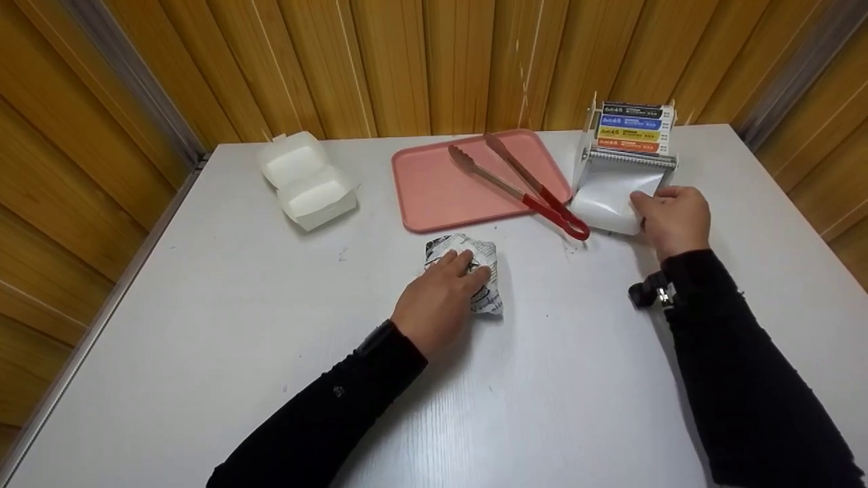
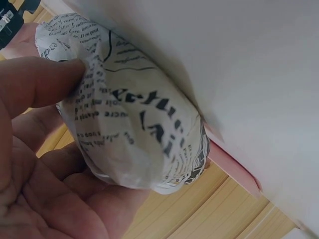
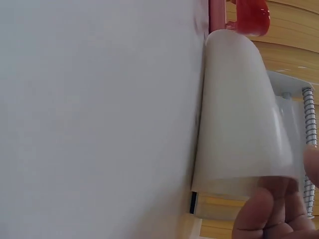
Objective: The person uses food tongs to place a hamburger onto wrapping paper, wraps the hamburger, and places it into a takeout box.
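A bundle wrapped in printed newspaper-style paper (image 1: pixel 489 298) lies on the white table, and my left hand (image 1: pixel 437 301) holds it from above. In the left wrist view, the thumb and fingers are around the crumpled wrapper (image 2: pixel 134 109). My right hand (image 1: pixel 678 218) is at a dispenser (image 1: pixel 668 160) at the back right. It pinches the edge of a translucent white strip (image 1: pixel 614 190) that curls down from the dispenser. In the right wrist view, the strip (image 3: pixel 239 114) forms a loop, with fingers (image 3: pixel 254 211) partly inside it.
A pink tray (image 1: pixel 434 196) stands at the back, with red-handled tongs (image 1: pixel 502 186) lying across it and over its front edge. Left of it sits an open white clamshell box (image 1: pixel 322 203). Coloured label boxes (image 1: pixel 630 129) fill the dispenser's top. Wooden panels (image 1: pixel 461 68) rise behind the table.
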